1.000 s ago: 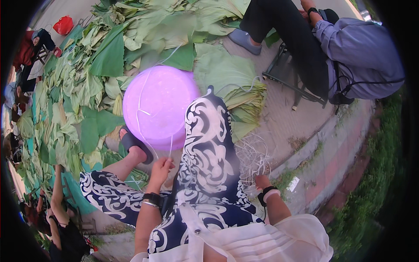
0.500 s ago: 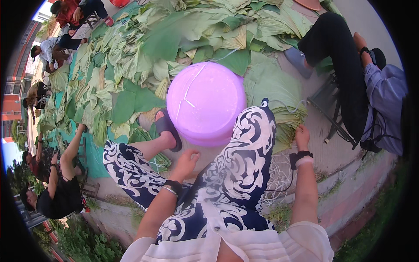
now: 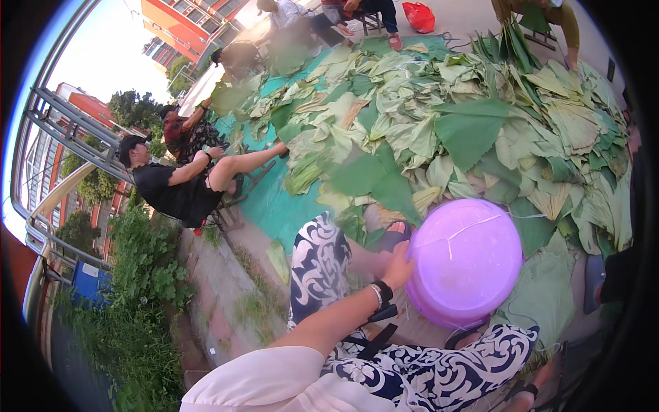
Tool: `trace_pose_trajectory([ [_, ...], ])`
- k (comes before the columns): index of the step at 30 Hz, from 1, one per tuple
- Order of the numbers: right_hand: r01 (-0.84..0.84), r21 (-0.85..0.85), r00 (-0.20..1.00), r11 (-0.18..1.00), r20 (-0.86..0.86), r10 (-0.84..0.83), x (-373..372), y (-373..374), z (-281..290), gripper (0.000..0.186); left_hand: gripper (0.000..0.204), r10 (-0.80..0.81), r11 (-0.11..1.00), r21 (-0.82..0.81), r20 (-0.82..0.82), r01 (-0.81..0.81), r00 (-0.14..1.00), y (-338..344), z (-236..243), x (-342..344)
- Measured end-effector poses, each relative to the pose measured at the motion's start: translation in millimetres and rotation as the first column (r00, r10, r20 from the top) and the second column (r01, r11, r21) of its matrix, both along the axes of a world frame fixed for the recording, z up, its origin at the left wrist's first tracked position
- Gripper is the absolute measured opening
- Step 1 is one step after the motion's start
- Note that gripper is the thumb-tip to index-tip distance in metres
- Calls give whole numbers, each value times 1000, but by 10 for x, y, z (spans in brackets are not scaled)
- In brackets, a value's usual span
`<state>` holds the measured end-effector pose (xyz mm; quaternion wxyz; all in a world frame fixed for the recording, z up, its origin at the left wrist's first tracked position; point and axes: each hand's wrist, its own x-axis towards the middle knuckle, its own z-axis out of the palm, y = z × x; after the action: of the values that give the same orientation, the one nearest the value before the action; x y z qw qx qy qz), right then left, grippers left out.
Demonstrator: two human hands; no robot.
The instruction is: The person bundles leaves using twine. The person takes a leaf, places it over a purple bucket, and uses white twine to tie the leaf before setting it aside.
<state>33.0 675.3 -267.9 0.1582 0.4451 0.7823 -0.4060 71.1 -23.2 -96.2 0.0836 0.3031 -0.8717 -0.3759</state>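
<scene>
A purple plastic tub (image 3: 463, 264) stands upside down in front of me, a thin white string (image 3: 449, 238) lying across its base. Beside its left side is my left hand (image 3: 396, 266), fingers stretched out toward the wall and holding nothing I can see; whether they touch it I cannot tell. Down at the lower right, my right hand (image 3: 546, 374) is dim and partly cut off, close to the lower end of a stack of large green leaves (image 3: 546, 292). Its fingers are too unclear to read. My patterned trouser legs (image 3: 439, 364) lie around the near side of the tub.
Large, partly dried leaves (image 3: 473, 134) heap over a green sheet (image 3: 264, 206) beyond the tub. Several people sit around it, one in black (image 3: 171, 182) at the left. A red bag (image 3: 419, 17) stands at the back. Bushes (image 3: 144, 275) grow left of a low concrete ledge (image 3: 230, 302).
My view has swung to the left, so the tub now appears further right. My left hand has gone from by my lap to the tub's side. The right hand is now at the view's edge.
</scene>
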Motion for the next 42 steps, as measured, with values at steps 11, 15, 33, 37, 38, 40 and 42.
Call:
trace_pose_trajectory([
  [11,11,-254,898,967,-424,-121,-324,182,-4,42,27,-33,985,-157,223,69,974,62,42,-279],
  [15,-121,84,926,989,-348,143,-457,287,-93,41,19,5,987,-158,262,38,965,114,82,-263],
  [33,16,-269,978,963,-196,-71,-621,534,259,42,16,-185,967,207,178,147,967,776,277,56],
  [37,144,-425,933,894,-242,-266,-498,-763,1281,40,23,-175,964,219,104,150,979,582,521,-39],
  [38,136,-435,922,890,-274,-275,-543,-1015,1453,36,24,-93,933,355,62,65,994,521,608,-22],
  [40,107,-463,913,880,-305,-271,-734,-1452,1706,28,20,-88,884,464,26,66,996,197,761,-75],
  [42,123,-528,864,840,-359,-352,-855,-1825,1920,19,18,1,842,539,-44,23,999,27,1076,-134],
])
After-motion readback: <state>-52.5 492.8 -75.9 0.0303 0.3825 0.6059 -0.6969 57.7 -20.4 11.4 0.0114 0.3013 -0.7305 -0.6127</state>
